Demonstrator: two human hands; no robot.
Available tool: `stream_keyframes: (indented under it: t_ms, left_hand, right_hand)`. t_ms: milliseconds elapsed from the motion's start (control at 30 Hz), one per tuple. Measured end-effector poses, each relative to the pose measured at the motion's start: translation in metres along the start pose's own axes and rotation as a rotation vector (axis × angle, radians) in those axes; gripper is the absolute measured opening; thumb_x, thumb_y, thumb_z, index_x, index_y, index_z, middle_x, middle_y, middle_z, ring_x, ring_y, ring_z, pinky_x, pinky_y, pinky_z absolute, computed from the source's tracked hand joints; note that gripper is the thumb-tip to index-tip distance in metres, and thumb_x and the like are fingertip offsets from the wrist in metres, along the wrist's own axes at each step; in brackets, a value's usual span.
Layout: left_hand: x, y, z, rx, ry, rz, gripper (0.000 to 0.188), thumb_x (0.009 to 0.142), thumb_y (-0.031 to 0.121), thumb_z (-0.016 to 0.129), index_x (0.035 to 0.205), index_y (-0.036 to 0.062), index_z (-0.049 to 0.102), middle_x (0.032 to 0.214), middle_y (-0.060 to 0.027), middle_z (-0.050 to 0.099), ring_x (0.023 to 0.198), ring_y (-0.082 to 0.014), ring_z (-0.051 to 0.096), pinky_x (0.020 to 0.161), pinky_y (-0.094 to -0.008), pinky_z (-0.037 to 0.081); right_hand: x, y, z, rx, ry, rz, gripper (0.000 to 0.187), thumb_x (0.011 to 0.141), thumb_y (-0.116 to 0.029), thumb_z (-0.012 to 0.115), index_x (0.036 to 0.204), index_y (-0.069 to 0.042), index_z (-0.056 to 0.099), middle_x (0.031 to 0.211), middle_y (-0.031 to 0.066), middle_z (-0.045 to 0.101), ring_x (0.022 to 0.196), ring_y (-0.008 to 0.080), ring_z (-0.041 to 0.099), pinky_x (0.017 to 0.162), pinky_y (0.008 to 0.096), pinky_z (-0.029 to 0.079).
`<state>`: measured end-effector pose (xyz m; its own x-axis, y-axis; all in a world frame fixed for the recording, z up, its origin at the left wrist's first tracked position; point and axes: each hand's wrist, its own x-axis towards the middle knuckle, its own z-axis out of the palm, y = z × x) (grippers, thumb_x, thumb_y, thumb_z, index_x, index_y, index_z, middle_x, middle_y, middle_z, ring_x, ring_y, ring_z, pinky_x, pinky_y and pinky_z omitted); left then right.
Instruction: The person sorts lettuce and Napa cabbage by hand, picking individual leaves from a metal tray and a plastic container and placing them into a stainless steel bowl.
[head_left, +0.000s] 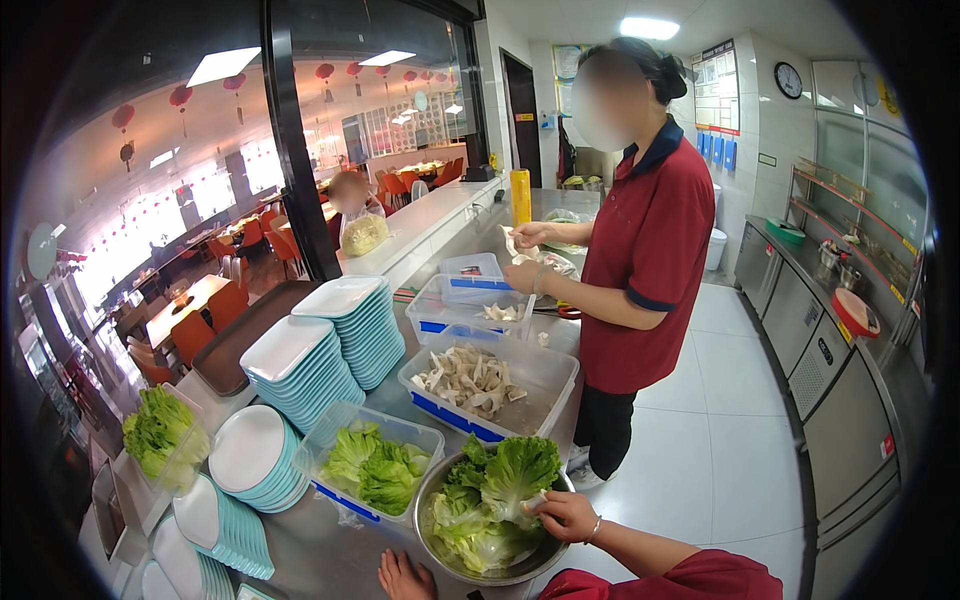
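Note:
My right hand (566, 516) is closed on the base of a lettuce leaf (520, 474), held over the right side of a round metal bowl (428, 548). More green lettuce (475, 538) lies loose in that bowl. Low in the view, my left hand (405, 577) is by the bowl's left side over the counter, fingers stretched out and nothing in them; its wrist is out of view. Just beyond the bowl, a clear plastic box (318, 452) with a blue lower edge holds several lettuce leaves (375, 470).
A co-worker in a red shirt (650, 270) handles pale mushroom pieces (520, 250) farther along. A large clear box (555, 390) holds torn mushrooms (470, 380). Stacked pale-blue plates (345, 340) stand left. Another lettuce box (188, 458) sits at far left.

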<state>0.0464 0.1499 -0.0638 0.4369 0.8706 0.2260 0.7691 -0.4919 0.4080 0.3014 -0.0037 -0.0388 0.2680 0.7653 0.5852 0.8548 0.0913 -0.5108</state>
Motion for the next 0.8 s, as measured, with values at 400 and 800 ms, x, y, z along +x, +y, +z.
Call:
stream_keyframes:
  t_ms: [400, 800]
  left_hand:
    - [0.0010, -0.0007, -0.0001, 0.023, 0.008, -0.010, 0.042, 0.082, 0.026, 0.051, 0.118, 0.0060, 0.051, 0.131, -0.0151, 0.042, 0.124, -0.0296, 0.034, 0.102, -0.0453, 0.023]
    - [0.0001, -0.0041, -0.0006, -0.017, 0.008, 0.001, 0.043, 0.078, 0.024, 0.053, 0.116, 0.0044, 0.051, 0.129, -0.0172, 0.042, 0.124, -0.0308, 0.034, 0.103, -0.0450, 0.022]
  right_hand:
    - [0.0024, -0.0041, -0.0016, 0.015, 0.015, 0.001, 0.009, 0.071, -0.008, 0.056, 0.079, -0.008, 0.059, 0.074, 0.0076, 0.054, 0.063, 0.0276, 0.056, 0.053, 0.0351, 0.045]
    - [0.0015, -0.0028, -0.0005, 0.016, 0.016, -0.008, 0.009, 0.070, -0.008, 0.056, 0.079, -0.008, 0.060, 0.072, 0.0077, 0.053, 0.060, 0.0273, 0.055, 0.051, 0.0351, 0.044]
